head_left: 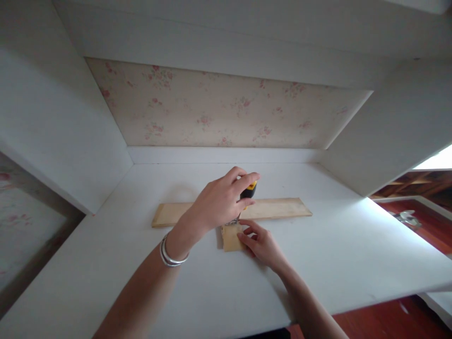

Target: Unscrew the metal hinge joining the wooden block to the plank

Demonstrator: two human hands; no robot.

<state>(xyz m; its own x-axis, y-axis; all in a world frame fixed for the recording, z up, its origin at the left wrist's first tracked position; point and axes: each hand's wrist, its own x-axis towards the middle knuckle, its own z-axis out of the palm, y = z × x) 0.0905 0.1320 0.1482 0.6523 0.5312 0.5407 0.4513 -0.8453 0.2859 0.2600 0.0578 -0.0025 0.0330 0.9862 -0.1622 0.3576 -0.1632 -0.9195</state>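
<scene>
My left hand (221, 200), with silver bangles (168, 252) at its wrist, is closed around a screwdriver (249, 189) with a yellow and black handle. The tool stands roughly upright, its tip pointing down at a small metal hinge (233, 221), partly hidden by my fingers. A long, pale wooden strip (282, 208) lies crosswise beneath that hand. On the near side of the hinge is a short wooden block (232, 239). My right hand (260, 242) grips the block's right edge with its thumb, the index fingertip close to the hinge and the screwdriver's tip.
The white board (197, 292) under the wood has a raised back ledge (226, 154). White side panels (381, 127) enclose it, with floral wallpaper (219, 108) behind. Reddish flooring (384, 320) shows beyond the front edge, and a shiny object (406, 218) lies at the far right.
</scene>
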